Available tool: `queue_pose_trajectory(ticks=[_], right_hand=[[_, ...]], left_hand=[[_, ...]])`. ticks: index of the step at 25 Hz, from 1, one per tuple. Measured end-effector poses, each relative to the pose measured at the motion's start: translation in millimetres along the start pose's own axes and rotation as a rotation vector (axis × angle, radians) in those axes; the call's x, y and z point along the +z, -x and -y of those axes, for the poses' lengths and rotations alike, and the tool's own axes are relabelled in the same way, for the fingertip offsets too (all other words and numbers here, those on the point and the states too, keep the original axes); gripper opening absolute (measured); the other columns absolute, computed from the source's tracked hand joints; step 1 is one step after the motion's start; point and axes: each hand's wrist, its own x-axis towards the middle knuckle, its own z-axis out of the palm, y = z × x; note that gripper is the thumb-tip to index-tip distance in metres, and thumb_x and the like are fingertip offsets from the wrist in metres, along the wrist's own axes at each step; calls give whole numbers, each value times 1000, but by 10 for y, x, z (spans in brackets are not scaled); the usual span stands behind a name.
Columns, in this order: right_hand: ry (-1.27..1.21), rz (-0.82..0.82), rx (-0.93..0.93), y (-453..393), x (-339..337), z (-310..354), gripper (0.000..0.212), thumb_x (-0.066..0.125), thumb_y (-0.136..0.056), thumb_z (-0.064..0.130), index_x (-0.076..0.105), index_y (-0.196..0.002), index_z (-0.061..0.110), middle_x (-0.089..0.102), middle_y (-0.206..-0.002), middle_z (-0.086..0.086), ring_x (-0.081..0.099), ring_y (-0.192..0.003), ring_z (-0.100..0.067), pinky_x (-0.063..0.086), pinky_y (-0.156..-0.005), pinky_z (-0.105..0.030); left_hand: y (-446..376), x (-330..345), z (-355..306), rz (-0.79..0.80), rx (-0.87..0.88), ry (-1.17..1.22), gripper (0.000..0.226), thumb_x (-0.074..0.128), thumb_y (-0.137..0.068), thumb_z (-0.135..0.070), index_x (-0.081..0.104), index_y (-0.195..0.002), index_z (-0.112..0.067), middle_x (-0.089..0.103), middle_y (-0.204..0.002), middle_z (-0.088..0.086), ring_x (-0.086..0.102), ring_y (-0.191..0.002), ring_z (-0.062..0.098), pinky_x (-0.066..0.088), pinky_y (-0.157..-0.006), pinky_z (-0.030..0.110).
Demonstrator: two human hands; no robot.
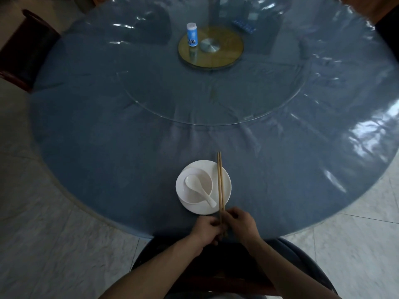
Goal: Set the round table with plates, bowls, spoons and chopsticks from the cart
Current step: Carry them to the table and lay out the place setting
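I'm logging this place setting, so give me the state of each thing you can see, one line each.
White round plate: on the table, under the bowl.
White bowl: upright on the plate.
White ceramic spoon: in the bowl.
Wooden chopsticks: paired, across the plate's right side, held by left hand and right hand.
Blue-labelled canister: upright, capped.

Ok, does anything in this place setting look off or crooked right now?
Nothing is spilled or broken. The chopsticks lie across the right side of the plate, both hands gripping their near ends. The spoon rests in the bowl, its handle overhanging the rim.
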Motion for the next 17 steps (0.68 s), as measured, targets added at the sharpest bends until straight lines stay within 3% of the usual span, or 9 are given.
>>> queue_pose_trajectory(ticks=[4, 8, 17], right_hand=[[33, 10, -6, -52, -12, 50, 17, 68, -86, 34, 74, -83, 19, 72, -75, 6, 65, -70, -5, 47, -61, -20], [-3, -18, 2, -85, -31, 71, 8, 76, -79, 31, 72, -83, 25, 73, -78, 9, 66, -74, -3, 46, -62, -17], [-23, 3, -18, -82, -62, 41, 4, 77, -79, 31, 74, -80, 29, 73, -76, 12, 66, -69, 0, 53, -67, -21]], left_hand=[[-29, 3, -15, -84, 1, 39, 23, 62, -93, -9, 64, -70, -12, 61, -57, 4, 56, -43, 7, 44, -41, 18], [-61, -13, -23, -186, 12, -1, 16, 62, -92, -13, 66, -76, -15, 66, -63, 8, 60, -48, 17, 48, -41, 24], [-76, 28, -39, -262, 2, -69, 26, 65, -89, -22, 70, -64, -16, 66, -51, 1, 62, -43, 14, 48, -40, 24]])
